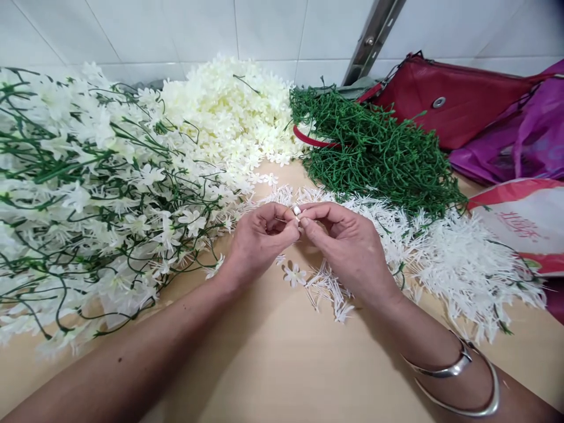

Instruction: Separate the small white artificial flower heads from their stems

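Observation:
My left hand (264,235) and my right hand (343,241) meet at the fingertips above the middle of the table. Thumbs and forefingers of both are pinched around a small white piece (296,210); the fingers cover most of it, and I cannot tell its exact kind. Just below the hands, a loose white artificial flower (294,275) lies on the table. Beside it is a little heap of thin white stamens (330,294), partly under my right hand.
Artificial white flowers on green stems (88,194) fill the left. Behind are piled loose cream blossoms (233,111) and green plastic stems (374,153). A larger stamen pile (462,264) spreads at right, near a red bag (458,100), a purple bag (524,135) and a white-and-red bag (524,223).

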The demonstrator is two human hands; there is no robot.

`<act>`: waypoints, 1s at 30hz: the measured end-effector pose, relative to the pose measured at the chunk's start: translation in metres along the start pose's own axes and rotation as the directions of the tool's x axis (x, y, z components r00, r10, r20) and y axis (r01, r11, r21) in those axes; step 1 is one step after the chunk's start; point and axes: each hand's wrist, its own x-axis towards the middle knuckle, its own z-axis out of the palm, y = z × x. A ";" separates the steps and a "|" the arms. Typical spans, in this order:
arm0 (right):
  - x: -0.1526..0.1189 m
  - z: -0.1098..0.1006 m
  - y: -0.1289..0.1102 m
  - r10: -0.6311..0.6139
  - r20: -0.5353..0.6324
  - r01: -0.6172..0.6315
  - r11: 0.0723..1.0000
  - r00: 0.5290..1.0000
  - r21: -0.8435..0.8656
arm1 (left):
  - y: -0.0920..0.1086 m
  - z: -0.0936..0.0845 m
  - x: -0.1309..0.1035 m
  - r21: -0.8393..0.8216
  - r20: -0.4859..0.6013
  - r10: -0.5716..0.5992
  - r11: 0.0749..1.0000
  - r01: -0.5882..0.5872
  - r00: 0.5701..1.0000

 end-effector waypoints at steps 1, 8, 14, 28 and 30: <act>0.000 -0.001 -0.001 0.010 0.008 -0.010 1.000 1.000 0.006 | 0.000 0.000 0.000 0.004 0.004 0.005 1.000 -0.005 1.000; 0.001 -0.005 -0.005 -0.108 0.006 0.108 0.991 0.994 -0.076 | 0.001 -0.002 0.000 0.031 0.007 0.033 0.999 -0.034 0.999; 0.000 -0.006 -0.006 -0.214 0.005 0.211 0.960 0.977 -0.186 | 0.000 -0.003 -0.004 0.075 0.038 0.063 0.995 -0.066 0.997; 0.003 -0.008 -0.003 -0.123 0.052 0.129 0.979 0.991 -0.156 | -0.001 -0.003 -0.006 0.198 0.024 0.096 0.975 -0.099 0.995; 0.003 -0.008 -0.002 -0.059 0.053 0.065 0.991 0.997 -0.117 | -0.001 -0.002 -0.006 0.229 0.023 0.129 0.965 -0.130 0.991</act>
